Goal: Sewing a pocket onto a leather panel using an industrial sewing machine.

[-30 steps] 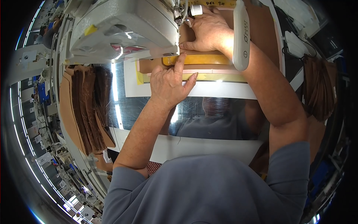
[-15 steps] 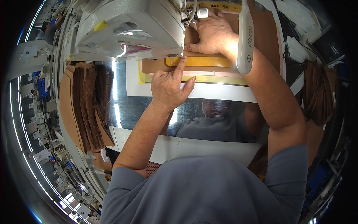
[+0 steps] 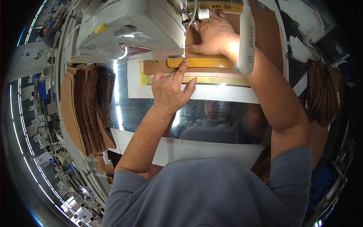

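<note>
My right hand (image 3: 215, 36) lies flat with its fingers and thumb spread on a brown leather-like panel (image 3: 266, 38), close beside the needle area of a sewing machine (image 3: 132, 32). Its fingertips are partly hidden behind the machine's parts. Below that palm, a yellow strip (image 3: 206, 62) lies across the panel. My left hand (image 3: 169, 90) holds nothing; its index finger reaches out to the strip near its left end, the thumb sticks out, and the other fingers are bent. The panel rests on a white sheet (image 3: 227, 92) with pale yellow edging.
A white lamp-like bar (image 3: 247, 43) hangs over my right wrist. Stacks of brown pieces stand at the left (image 3: 87, 109) and right (image 3: 323, 94). A shiny metal plate (image 3: 151, 117) covers the near tabletop. Another yellow strip (image 3: 219, 6) lies at the panel's far edge.
Very little differs. The machine, the strip and both hands appear a touch further left together; both hands keep the same pose.
</note>
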Motion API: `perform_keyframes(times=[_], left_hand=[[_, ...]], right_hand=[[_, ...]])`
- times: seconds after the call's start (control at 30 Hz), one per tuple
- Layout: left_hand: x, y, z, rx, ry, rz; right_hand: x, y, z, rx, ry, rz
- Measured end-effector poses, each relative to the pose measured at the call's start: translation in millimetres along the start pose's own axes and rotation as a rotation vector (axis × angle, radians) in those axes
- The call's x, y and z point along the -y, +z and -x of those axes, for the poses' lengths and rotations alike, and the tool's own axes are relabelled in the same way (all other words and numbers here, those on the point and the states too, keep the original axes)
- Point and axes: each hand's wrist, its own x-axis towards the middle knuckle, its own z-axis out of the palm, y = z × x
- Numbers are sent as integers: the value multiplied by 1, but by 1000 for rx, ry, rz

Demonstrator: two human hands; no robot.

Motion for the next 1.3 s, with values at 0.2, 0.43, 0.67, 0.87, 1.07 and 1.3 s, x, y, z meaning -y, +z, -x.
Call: perform_keyframes(times=[0.2, 0.43, 0.67, 0.87, 1.07, 1.3], left_hand=[[1, 1, 0, -5, -7, 9], [1, 1, -2, -2, -3, 17], [1, -3, -2, 41, -24, 3], [3, 1, -11, -5, 29, 8], [13, 3, -8, -22, 69, -13], [11, 1, -9, 18, 70, -22]], right_hand=[[1, -1, 1, 6, 9, 13], [0, -1, 1, -12, 7, -8], [2, -6, 1, 1, 8, -10], [-4, -13, -10, 162, 53, 7], [4, -16, -14, 219, 72, 0], [-2, -11, -10, 165, 56, -4]])
